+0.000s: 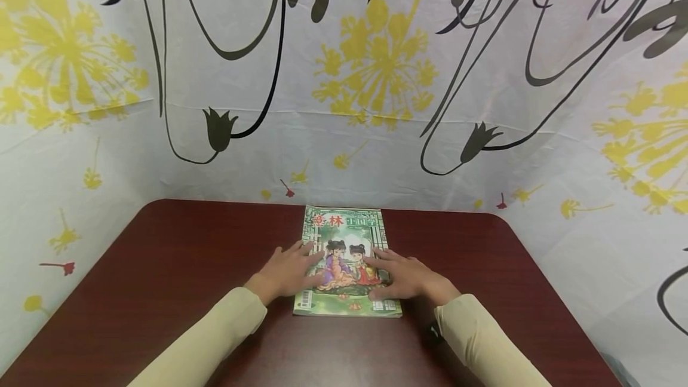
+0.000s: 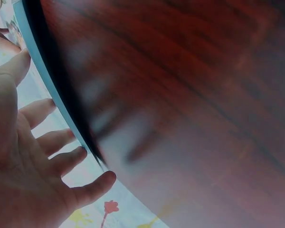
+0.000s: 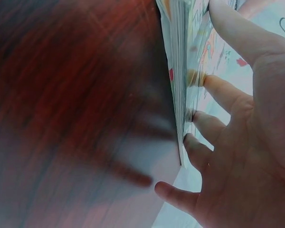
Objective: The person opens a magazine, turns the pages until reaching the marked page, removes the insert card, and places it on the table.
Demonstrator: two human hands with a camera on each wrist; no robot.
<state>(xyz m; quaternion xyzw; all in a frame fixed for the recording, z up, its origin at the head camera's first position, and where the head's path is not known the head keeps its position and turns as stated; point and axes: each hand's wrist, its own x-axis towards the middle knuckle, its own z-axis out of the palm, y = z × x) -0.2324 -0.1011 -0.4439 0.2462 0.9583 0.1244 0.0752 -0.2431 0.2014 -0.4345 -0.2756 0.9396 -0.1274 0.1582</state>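
A green magazine (image 1: 344, 235) with two cartoon children on its cover lies flat on the dark red table, closed, its title toward the far edge. My left hand (image 1: 287, 270) rests on its left side with fingers spread. On the right side my right hand (image 1: 408, 276) lies likewise, fingers spread over the cover. In the left wrist view, the fingertips of the left hand (image 2: 33, 156) meet the magazine's edge (image 2: 50, 80). The right wrist view has the page edges (image 3: 179, 85) side-on, with the right hand's fingers (image 3: 228, 95) on the cover and the little finger out past the edge.
The glossy wooden table (image 1: 215, 243) has rounded far corners. White cloth (image 1: 376, 160) printed with yellow and dark flowers hangs behind it and along both sides. A dark band (image 1: 435, 330) shows under the right sleeve cuff.
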